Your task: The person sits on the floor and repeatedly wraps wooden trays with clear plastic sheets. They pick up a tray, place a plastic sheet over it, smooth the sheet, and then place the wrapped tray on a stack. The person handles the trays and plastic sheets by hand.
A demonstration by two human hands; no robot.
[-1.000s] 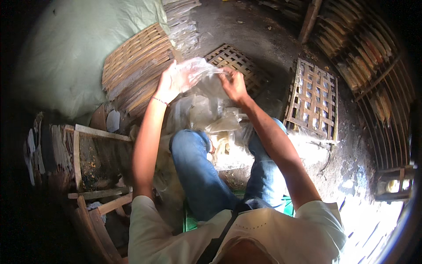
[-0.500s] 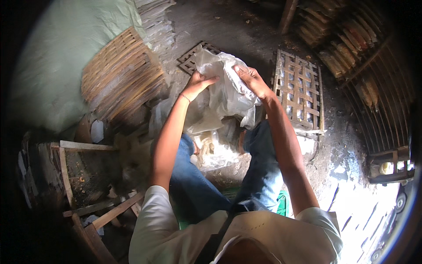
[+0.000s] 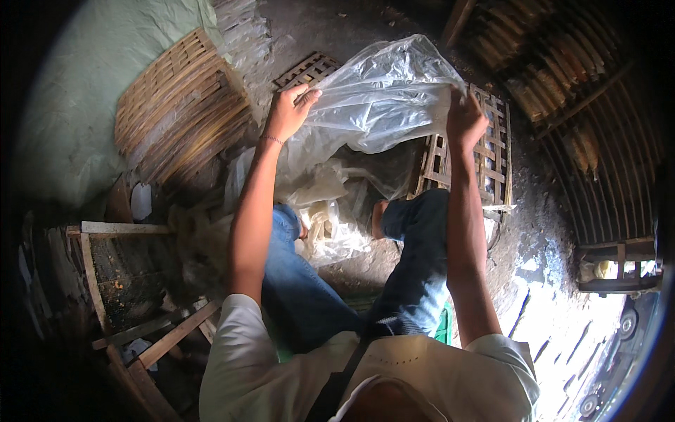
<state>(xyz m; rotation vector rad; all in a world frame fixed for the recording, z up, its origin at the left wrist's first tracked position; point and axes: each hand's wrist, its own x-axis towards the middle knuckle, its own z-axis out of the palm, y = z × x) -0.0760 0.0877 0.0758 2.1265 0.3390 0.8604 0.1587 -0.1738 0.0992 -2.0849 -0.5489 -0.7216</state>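
A clear plastic sheet (image 3: pixel 383 91) is stretched between my two hands, out in front of my knees. My left hand (image 3: pixel 287 112) pinches its left edge, thumb against fingers. At the other end my right hand (image 3: pixel 465 121) is closed round the gathered plastic. The sheet's middle billows up and away from me, and its lower part hangs in folds. Below it, a heap of crumpled clear plastic (image 3: pixel 334 235) lies on the ground between my feet. Whether the sheet is one layer or a bag, I cannot tell.
A stack of woven bamboo panels (image 3: pixel 183 105) leans at the left, beside a large pale green cover (image 3: pixel 70 105). Another lattice panel (image 3: pixel 496 144) lies behind my right hand. A wooden frame (image 3: pixel 95 281) stands at the lower left; slatted racks (image 3: pixel 598 169) rise on the right.
My hands have moved apart, the left to the left and the right to the right. The bunched plastic between them has spread wide and lifted outward.
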